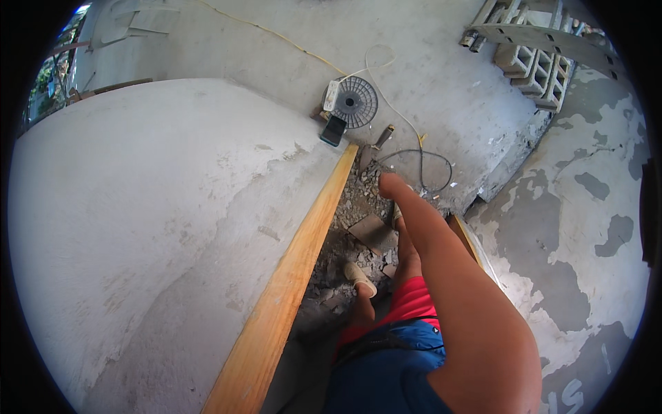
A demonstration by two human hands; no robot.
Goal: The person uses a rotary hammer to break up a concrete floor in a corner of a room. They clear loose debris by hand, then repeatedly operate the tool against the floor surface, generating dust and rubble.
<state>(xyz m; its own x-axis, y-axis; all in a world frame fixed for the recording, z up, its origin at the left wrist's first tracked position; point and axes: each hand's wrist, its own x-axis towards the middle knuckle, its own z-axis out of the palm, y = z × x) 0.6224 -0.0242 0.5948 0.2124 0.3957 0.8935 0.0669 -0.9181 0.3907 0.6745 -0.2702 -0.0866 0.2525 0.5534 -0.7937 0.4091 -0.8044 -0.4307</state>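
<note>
Hand (391, 185), right: grip impossible to tell, over crumbled rubble (353, 200). Trowel (384, 138): flat-bladed, just beyond hand, near far end of straight wooden plank (293, 276). Reel (363, 105): round, ribbed, farther off.

Grey concrete floor (469, 96), giving way to a strip of rubble (358, 188), topped by a flat broken slab piece (373, 233), farther out a round black reel (362, 114) (ribbed like a wheel), a yellow cord (289, 45), a looped dark cable (450, 172), a trowel (383, 139) at the rubble's edge.
</note>
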